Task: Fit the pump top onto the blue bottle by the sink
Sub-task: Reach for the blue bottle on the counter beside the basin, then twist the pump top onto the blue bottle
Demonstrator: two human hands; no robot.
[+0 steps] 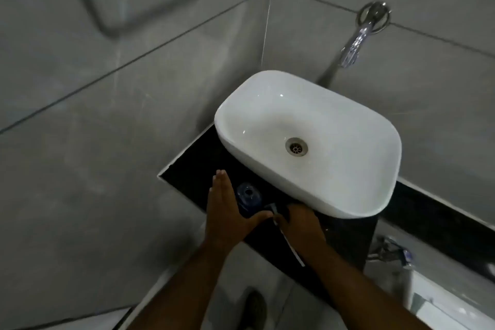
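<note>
A blue bottle (248,195) stands on the black counter (187,171) just left of the white sink (308,142), its neck uncapped. My left hand (226,209) rests flat against the bottle's left side, fingers straight and thumb stretched across its near side. My right hand (297,220) is closed around the pump top (272,207), whose nozzle pokes out toward the bottle. The pump's white dip tube (293,248) trails down below my wrist. The pump sits beside the bottle, lower than its opening.
A chrome tap (353,48) juts from the tiled wall behind the sink. Grey tiled walls close in at the left and back. Another chrome fitting (393,252) is at lower right. My shoe (254,308) shows on the floor below the counter.
</note>
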